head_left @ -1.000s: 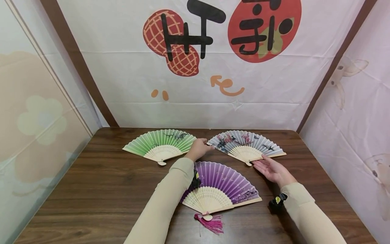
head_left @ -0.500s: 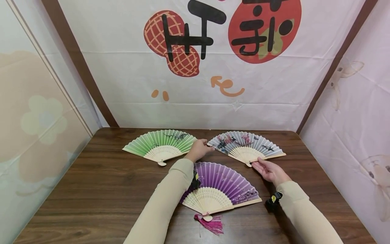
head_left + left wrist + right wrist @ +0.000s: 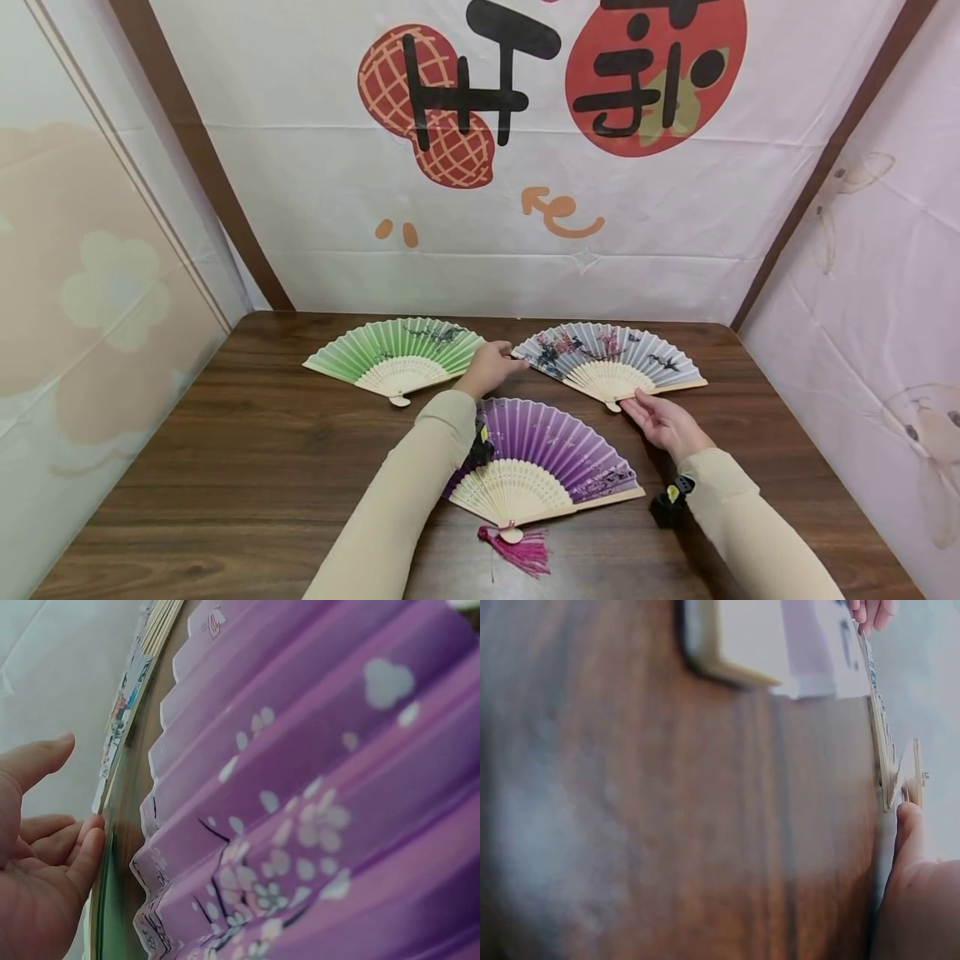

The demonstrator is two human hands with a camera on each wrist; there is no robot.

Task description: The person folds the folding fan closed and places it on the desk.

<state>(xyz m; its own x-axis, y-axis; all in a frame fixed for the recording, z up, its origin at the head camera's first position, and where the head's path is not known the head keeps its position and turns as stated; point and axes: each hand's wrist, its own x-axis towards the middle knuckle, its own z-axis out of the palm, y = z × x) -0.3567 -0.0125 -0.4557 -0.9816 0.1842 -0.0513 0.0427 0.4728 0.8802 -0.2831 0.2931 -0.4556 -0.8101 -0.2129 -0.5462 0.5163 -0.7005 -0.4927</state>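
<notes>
Three folding fans lie spread on the dark wooden table [image 3: 247, 467]. At the back right is a grey-white folding fan [image 3: 656, 354] with painted blossoms. My right hand [image 3: 671, 427] pinches its right guard stick near the pivot; the right wrist view shows the thumb [image 3: 909, 825] against the stick. My left hand [image 3: 487, 371] reaches between this fan and the green folding fan [image 3: 390, 337]. In the left wrist view, its fingertips [image 3: 94, 829] touch the grey-white fan's left end, thumb held apart. Nearest me, the left forearm partly covers a purple folding fan [image 3: 562, 442].
A magenta tassel [image 3: 525, 552] hangs from the purple fan's pivot. Behind the table's back edge hangs a white printed cloth [image 3: 300, 192], with more cloth on both sides. Black wrist cameras [image 3: 670, 502] sit at both cuffs.
My right hand has moved slightly left along the grey-white fan's guard stick, closer to its pivot, and now pinches there. The left hand and the fans have stayed in place.
</notes>
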